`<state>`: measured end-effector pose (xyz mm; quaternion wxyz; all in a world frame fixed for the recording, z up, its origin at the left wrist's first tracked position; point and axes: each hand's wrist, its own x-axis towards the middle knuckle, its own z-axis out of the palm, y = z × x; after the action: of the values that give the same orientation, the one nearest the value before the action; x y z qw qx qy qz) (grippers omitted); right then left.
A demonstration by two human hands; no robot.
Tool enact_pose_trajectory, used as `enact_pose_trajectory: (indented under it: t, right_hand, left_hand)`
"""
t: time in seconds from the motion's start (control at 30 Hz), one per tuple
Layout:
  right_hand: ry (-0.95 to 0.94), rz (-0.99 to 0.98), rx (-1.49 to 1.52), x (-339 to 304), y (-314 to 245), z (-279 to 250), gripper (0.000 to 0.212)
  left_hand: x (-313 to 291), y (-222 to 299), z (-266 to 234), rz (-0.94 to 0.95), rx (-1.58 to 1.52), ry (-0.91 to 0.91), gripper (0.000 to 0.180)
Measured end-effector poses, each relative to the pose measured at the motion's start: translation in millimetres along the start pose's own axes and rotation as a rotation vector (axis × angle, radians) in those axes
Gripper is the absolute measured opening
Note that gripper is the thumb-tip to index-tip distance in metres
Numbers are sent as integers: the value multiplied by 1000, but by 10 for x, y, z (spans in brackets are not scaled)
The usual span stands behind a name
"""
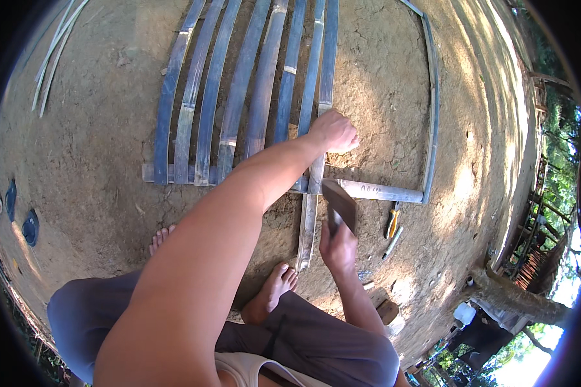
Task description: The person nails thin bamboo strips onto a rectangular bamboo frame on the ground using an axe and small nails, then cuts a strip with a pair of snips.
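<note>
Several split bamboo slats [237, 97] lie side by side on the dirt, with their near ends on a bamboo crosspiece [381, 191]. My left hand [334, 131] is closed on the rightmost slat [327, 71], a little beyond the crosspiece. In my right hand [339, 248] is a broad-bladed machete [342, 205], gripped by its handle. Its blade is close to the place where the slat meets the crosspiece; I cannot tell whether they touch. A bamboo length [307, 232] extends toward me past the crosspiece, its near end beside my bare foot [279, 285].
A long bamboo side piece [432, 109] meets the crosspiece at its right end. Pliers with yellow handles [392, 220] and a marker [392, 243] lie near that corner. Sandals [30, 227] are at left, thin strips [58, 45] far left, a tree trunk [516, 293] at right.
</note>
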<state>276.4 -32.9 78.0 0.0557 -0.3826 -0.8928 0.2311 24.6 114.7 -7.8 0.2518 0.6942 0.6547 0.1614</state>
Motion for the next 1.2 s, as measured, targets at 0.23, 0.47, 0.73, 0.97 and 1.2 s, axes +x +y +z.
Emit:
enact_pose_trajectory:
  t: [0.23, 0.47, 0.73, 0.97, 1.2]
  right_hand:
    - [235, -169, 149, 297, -474, -372, 41]
    - [-115, 185, -63, 11, 47, 151, 35]
    - [456, -91, 577, 161, -329, -227, 28]
    - [-171, 287, 178, 174, -128, -125, 40]
    - [362, -228, 94, 100, -91, 1, 30]
  left_hand:
    - [-157, -207, 69, -16, 60, -8, 56]
    - [-17, -11, -3, -67, 0, -116, 54]
    - [-150, -124, 14, -34, 46, -16, 53]
    - [-150, -127, 66, -47, 35, -25, 54]
    - [-115, -7, -15, -59, 17, -27, 53]
